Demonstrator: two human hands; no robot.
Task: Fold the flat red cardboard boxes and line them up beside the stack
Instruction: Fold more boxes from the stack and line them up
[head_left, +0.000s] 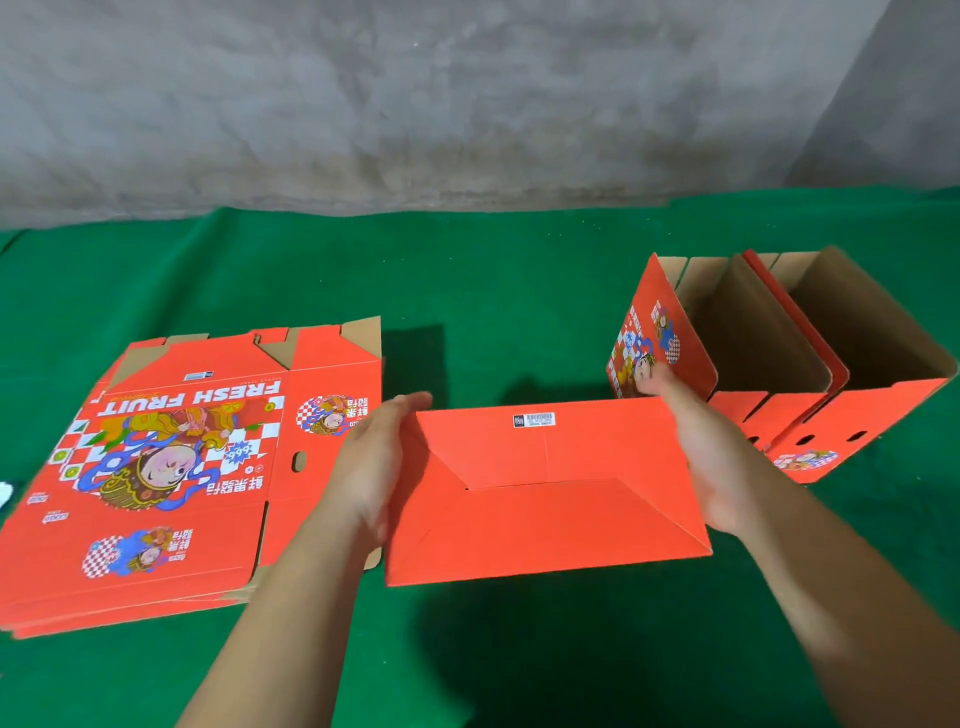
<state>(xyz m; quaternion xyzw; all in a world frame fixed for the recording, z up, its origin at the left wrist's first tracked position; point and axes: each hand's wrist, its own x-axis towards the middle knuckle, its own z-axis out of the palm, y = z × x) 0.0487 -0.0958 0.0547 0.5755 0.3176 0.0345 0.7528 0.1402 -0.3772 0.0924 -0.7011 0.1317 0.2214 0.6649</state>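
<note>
A folded red box (545, 499) is held in front of me with its closed bottom flaps facing the camera. My left hand (371, 467) presses flat against its left side and my right hand (701, 452) against its right side. A stack of flat red cardboard boxes (171, 467), printed with "FRESH FRUIT" and a cartoon figure, lies on the left of the green cloth. Two folded open-topped red boxes (789, 374) stand side by side at the right, brown inside, just behind my right hand.
A green cloth (493, 291) covers the work surface up to a grey concrete wall (467, 104) at the back. A small white object (5, 493) shows at the far left edge.
</note>
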